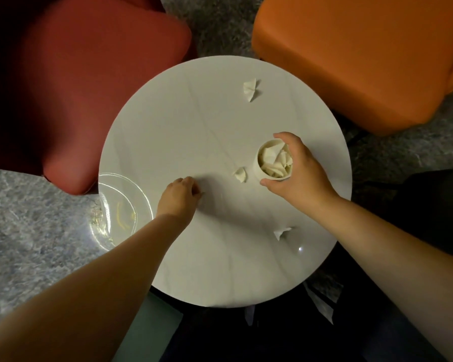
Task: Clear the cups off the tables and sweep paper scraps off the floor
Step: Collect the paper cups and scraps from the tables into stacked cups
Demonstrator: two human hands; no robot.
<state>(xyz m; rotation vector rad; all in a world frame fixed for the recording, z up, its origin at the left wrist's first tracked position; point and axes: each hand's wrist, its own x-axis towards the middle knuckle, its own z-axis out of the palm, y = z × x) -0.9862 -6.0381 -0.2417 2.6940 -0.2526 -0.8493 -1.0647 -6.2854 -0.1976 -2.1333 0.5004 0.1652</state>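
Right hand (300, 168) grips upright, seemingly scrap-filled cup (273, 163).

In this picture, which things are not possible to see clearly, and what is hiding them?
- Head view: whether the left hand pinches a scrap; its curled fingers cover the spot.
- Head view: how full the cup is below the crumpled paper; the paper and the right hand hide it.
- Head view: the table base; the tabletop covers it.
- Head view: the clear plastic lid; transparent, its yellow marks too faint to read.

On the round white surface (194, 142), a white paper cup (266, 171) stuffed with scraps stands right; a clear plastic plate (120, 205) overhangs the left edge.
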